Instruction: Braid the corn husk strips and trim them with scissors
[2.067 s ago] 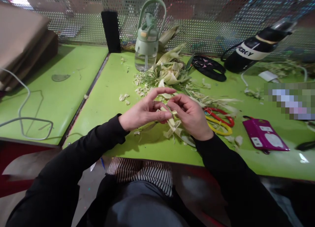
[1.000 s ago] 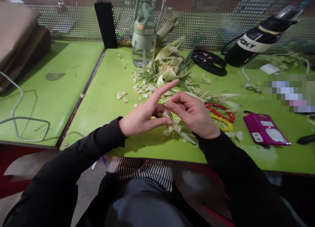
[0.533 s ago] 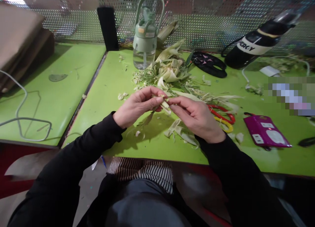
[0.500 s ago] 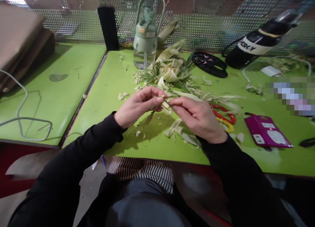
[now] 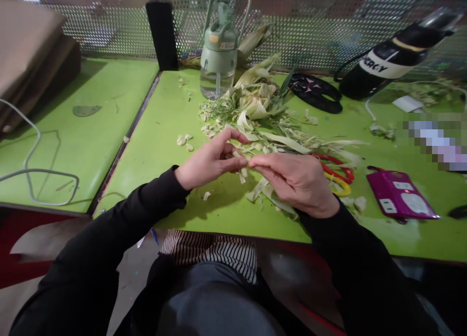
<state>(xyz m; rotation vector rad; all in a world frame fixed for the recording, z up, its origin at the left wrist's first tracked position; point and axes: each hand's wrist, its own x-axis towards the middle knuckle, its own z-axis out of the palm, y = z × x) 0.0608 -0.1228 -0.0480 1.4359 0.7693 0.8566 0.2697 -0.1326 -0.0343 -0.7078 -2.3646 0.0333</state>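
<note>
My left hand [image 5: 209, 162] is closed, thumb and fingers holding a pale strip of corn husk [image 5: 242, 174]. Its free end hangs below the thumb. Beside it, my right hand [image 5: 299, 180] pinches with thumb and index finger at the near end of the same strip; the tips of both hands nearly meet. How much the right fingertips hold is hidden. Beyond the hands lies a heap of corn husks [image 5: 257, 105], with curly green shavings [image 5: 219, 108] at its left side. More husk strips [image 5: 268, 195] lie on the green table [image 5: 171, 117] below the right hand.
A green water bottle [image 5: 218, 59] stands behind the heap. To the right are a black fan-like object [image 5: 315, 93], a leaning black bottle [image 5: 386, 63], a red loop handle [image 5: 339, 168], a yellow one [image 5: 339, 185] and a purple power strip [image 5: 401, 194]. Cardboard [image 5: 29, 59] is at left.
The left index finger has lifted and spread from the thumb. My right fingertips have moved slightly left and down, against the left thumb. The view has shifted a little.
</note>
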